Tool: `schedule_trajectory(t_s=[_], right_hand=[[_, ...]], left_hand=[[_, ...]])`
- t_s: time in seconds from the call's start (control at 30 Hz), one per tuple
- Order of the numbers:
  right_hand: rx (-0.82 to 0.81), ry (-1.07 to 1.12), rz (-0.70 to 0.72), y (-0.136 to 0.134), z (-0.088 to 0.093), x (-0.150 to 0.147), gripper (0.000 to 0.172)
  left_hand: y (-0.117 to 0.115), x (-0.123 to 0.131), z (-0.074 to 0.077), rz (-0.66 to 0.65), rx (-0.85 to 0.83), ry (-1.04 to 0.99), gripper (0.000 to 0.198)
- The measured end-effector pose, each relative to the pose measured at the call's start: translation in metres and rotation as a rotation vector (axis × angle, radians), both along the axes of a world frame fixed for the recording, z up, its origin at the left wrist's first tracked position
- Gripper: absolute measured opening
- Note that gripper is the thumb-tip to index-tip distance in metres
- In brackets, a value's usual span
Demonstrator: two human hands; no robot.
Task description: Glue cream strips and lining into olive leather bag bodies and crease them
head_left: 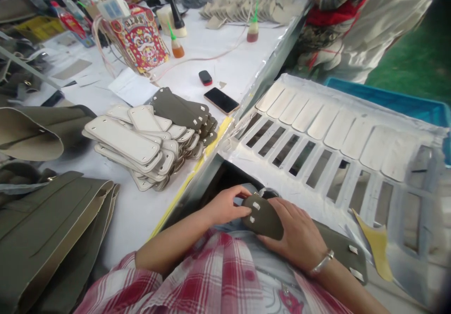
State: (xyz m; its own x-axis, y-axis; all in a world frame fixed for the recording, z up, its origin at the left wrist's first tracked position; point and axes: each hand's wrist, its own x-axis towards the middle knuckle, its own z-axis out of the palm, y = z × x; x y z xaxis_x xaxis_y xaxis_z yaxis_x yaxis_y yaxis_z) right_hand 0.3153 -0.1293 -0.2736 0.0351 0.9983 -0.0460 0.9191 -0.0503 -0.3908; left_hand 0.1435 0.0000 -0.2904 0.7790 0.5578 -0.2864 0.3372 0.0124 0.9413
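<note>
Close to my lap I hold a long olive-green leather-like panel [340,243] with rounded ends and pale tabs on its surface. My right hand [296,229] is wrapped over its middle. At the panel's left end my left hand [229,206] pinches the edge beside two of the tabs, thumb on top; the other fingertips are partly hidden. To the left on the table lies a pile of pale grey panels [123,140] of similar shape, with small metal bits near their ends. Dark olive panels [179,109] are stacked behind them.
On my right, a slotted white rack [299,168] carries a row of pale strips [317,121] and a yellow curved piece [375,243]. A phone [221,100], bottles and a red patterned box [141,39] stand farther back. Olive bag parts [45,229] lie left. A co-worker [334,3] stands beyond.
</note>
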Motion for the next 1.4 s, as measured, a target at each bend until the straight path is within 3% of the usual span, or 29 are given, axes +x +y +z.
schedule_trajectory(t_s=[0.6,0.73,0.83,0.97,1.07,1.2,1.3,1.4], right_hand=[[-0.005,0.055,-0.019,0.024,0.008,-0.022,0.054],[-0.024,0.064,0.015,0.011,0.015,-0.003,0.078],[-0.064,0.075,0.009,-0.023,0.022,0.044,0.098],[-0.152,0.153,-0.137,-0.093,0.026,0.111,0.104],[-0.181,0.207,-0.244,-0.13,0.02,0.131,0.109],[-0.129,0.304,-0.261,-0.139,0.004,0.127,0.103],[-0.067,0.391,-0.243,-0.138,-0.008,0.123,0.096],[-0.003,0.46,-0.222,-0.139,-0.018,0.125,0.089]], left_hand=[[0.003,0.005,0.006,-0.016,-0.022,0.032,0.032],[0.008,0.006,0.015,-0.084,0.062,0.104,0.029],[0.004,0.01,0.032,-0.121,0.239,0.191,0.035],[-0.025,0.038,0.05,-0.101,0.667,0.219,0.056],[-0.062,0.079,0.048,-0.325,0.87,0.094,0.077],[-0.108,0.13,0.03,-0.626,0.913,0.005,0.099],[-0.12,0.148,0.015,-0.673,0.911,0.052,0.099],[-0.122,0.15,0.008,-0.67,0.919,0.062,0.098]])
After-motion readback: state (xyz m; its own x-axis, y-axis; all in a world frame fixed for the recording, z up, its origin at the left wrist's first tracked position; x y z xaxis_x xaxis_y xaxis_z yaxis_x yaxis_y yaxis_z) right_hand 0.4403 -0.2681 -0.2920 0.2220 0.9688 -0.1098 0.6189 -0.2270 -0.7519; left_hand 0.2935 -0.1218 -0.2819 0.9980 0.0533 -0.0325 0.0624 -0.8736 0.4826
